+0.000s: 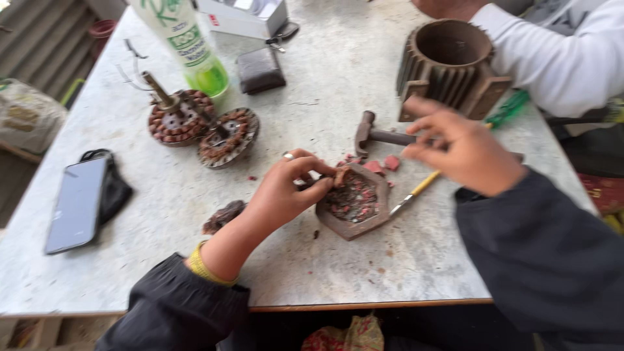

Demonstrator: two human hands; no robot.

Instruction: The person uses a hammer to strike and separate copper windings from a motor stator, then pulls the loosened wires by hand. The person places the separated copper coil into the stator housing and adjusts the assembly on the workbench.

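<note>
Centrally, resting on the grey table (338,78): one hexagonal rusty housing (354,203) holding reddish broken fragments. Left hand (286,192) pinching the housing's far-left rim, fingers curled together. Right hand (458,148) hovering over the hammer (377,134), fingers loosely spread, gripping nothing. Lying just right of the housing: one yellow-handled tool (416,190). Standing far right: one ribbed cylindrical casing (448,65). Sitting far left: two wound coil assemblies (201,127), one green bottle (188,45). Lying near left: one phone (77,203).
</note>
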